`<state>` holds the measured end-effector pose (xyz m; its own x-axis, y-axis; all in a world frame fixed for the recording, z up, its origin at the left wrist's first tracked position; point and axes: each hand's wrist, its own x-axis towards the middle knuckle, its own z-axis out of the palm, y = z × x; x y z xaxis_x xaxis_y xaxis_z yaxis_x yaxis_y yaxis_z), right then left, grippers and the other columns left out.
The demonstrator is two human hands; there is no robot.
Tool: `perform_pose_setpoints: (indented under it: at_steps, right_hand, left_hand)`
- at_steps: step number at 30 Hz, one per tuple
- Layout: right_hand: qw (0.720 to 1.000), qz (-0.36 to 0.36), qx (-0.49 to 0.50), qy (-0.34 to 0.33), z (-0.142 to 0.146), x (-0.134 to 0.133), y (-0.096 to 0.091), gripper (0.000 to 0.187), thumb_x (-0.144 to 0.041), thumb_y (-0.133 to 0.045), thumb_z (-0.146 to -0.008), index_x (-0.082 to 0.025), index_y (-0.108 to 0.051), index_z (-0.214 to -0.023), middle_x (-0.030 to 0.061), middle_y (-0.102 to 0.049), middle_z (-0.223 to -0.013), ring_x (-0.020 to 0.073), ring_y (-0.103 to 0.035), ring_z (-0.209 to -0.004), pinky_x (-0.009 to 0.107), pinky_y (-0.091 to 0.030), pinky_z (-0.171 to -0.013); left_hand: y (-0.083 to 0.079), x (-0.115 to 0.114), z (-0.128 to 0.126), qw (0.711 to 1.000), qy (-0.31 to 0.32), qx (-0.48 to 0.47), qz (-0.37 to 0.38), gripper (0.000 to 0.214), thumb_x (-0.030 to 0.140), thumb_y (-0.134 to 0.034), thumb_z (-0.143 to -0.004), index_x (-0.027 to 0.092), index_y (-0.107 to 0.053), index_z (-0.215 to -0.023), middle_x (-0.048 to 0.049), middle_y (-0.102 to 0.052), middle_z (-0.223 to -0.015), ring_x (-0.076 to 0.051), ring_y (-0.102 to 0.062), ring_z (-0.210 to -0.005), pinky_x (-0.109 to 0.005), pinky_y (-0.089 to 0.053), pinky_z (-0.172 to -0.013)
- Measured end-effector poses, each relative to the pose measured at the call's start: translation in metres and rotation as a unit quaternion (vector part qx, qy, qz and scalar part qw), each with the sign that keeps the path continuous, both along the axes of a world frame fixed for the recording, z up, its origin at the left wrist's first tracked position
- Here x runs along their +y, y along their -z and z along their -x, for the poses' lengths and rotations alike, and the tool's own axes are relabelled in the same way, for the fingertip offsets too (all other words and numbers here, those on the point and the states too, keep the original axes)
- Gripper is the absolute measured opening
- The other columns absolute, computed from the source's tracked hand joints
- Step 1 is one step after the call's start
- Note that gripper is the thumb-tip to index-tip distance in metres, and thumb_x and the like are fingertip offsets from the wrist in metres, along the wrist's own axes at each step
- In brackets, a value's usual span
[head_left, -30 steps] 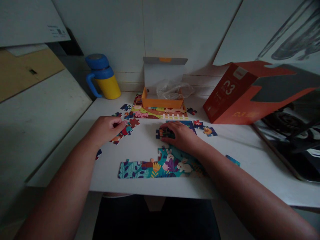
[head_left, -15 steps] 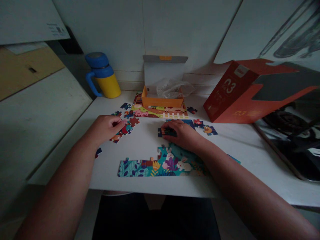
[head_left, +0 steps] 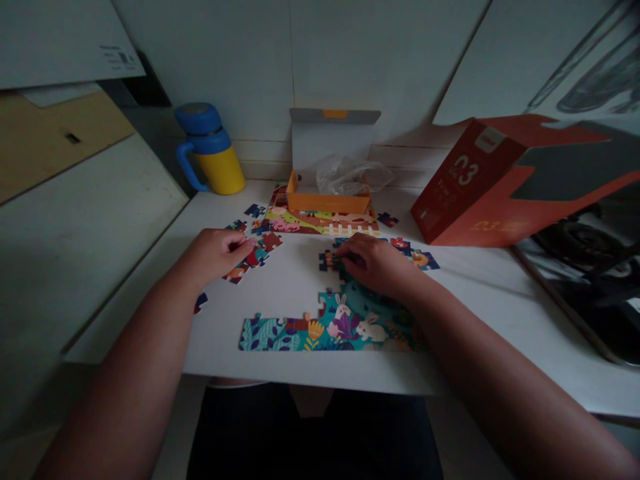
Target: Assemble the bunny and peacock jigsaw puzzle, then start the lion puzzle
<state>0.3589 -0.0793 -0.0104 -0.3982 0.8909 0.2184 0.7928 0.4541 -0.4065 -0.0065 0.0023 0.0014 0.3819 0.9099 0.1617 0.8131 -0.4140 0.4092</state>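
A partly joined jigsaw puzzle (head_left: 295, 335) with white rabbits and teal leaves lies along the table's front. My right hand (head_left: 377, 263) rests over its upper part, fingers bent and closed on a dark puzzle piece (head_left: 326, 260) with orange marks at the left edge. The palm and forearm hide much of the puzzle behind them. On the left, my left hand (head_left: 215, 253) is closed, thumb against the curled forefinger, just above a cluster of loose puzzle pieces (head_left: 273, 241). Whatever may be between those fingertips is hidden.
Behind stands an open orange box (head_left: 327, 202) with a clear plastic bag (head_left: 345, 177), on a farm picture sheet (head_left: 283, 223). A blue and yellow flask (head_left: 220, 163) is at back left, a large orange carton (head_left: 465, 180) at right. Single pieces (head_left: 387, 219) lie around.
My right hand has slid slightly right, and its fingers have drawn back a little, showing more of the dark piece. The left hand stays at the loose pieces. The view has shifted slightly.
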Motion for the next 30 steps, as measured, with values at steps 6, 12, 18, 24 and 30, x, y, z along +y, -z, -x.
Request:
perform_pose_setpoints:
  at_steps: [6, 12, 18, 24, 30]
  right_hand:
    - [0.999, 0.002, -0.037, -0.001, -0.005, 0.001, -0.002, 0.019, -0.015, -0.067, -0.095, -0.02, -0.081, -0.107, 0.009, -0.076, -0.107, 0.0218, -0.07, -0.093, 0.031, -0.052, -0.085]
    - [0.999, 0.014, -0.048, 0.008, -0.002, 0.003, -0.001, 0.016, -0.015, -0.067, -0.098, -0.02, -0.082, -0.105, 0.0093, -0.078, -0.108, 0.023, -0.071, -0.096, 0.032, -0.053, -0.087]
    - [0.999, 0.0, -0.052, 0.002, -0.003, 0.003, 0.003, 0.017, -0.016, -0.066, -0.1, -0.021, -0.082, -0.103, 0.0091, -0.078, -0.109, 0.0231, -0.072, -0.098, 0.032, -0.054, -0.089]
    - [0.995, 0.005, -0.091, -0.034, -0.004, 0.0, -0.001, 0.023, -0.028, -0.062, -0.106, -0.022, -0.085, -0.107, 0.0114, -0.078, -0.111, 0.0252, -0.071, -0.101, 0.035, -0.055, -0.09]
    - [0.992, 0.001, -0.123, -0.036, -0.003, -0.002, -0.002, 0.026, -0.031, -0.061, -0.107, -0.023, -0.085, -0.107, 0.0128, -0.078, -0.113, 0.0267, -0.071, -0.1, 0.038, -0.055, -0.089]
  left_hand:
    - [-0.001, 0.0, 0.001, 1.0, -0.001, -0.001, 0.003, 0.053, 0.06, -0.055, -0.096, 0.022, -0.054, -0.059, 0.0031, -0.042, -0.05, -0.014, -0.039, -0.051, -0.031, -0.022, -0.054]
    - [0.002, 0.001, 0.003, 1.0, 0.004, 0.004, 0.007, 0.052, 0.059, -0.055, -0.097, 0.022, -0.056, -0.06, 0.0033, -0.041, -0.051, -0.014, -0.039, -0.05, -0.031, -0.022, -0.054]
    - [0.002, 0.001, 0.003, 1.0, -0.006, 0.019, 0.0, 0.054, 0.062, -0.055, -0.097, 0.022, -0.057, -0.061, 0.0029, -0.046, -0.05, -0.014, -0.041, -0.05, -0.032, -0.023, -0.054]
    - [-0.011, 0.0, 0.017, 0.996, -0.085, 0.016, -0.021, 0.051, 0.063, -0.053, -0.098, 0.021, -0.063, -0.069, 0.0026, -0.05, -0.055, -0.015, -0.044, -0.055, -0.031, -0.027, -0.056]
    - [-0.029, -0.025, 0.058, 0.977, -0.186, 0.096, 0.032, 0.038, 0.055, -0.059, -0.098, 0.02, -0.071, -0.091, -0.0001, -0.068, -0.072, -0.018, -0.056, -0.068, -0.03, -0.035, -0.065]
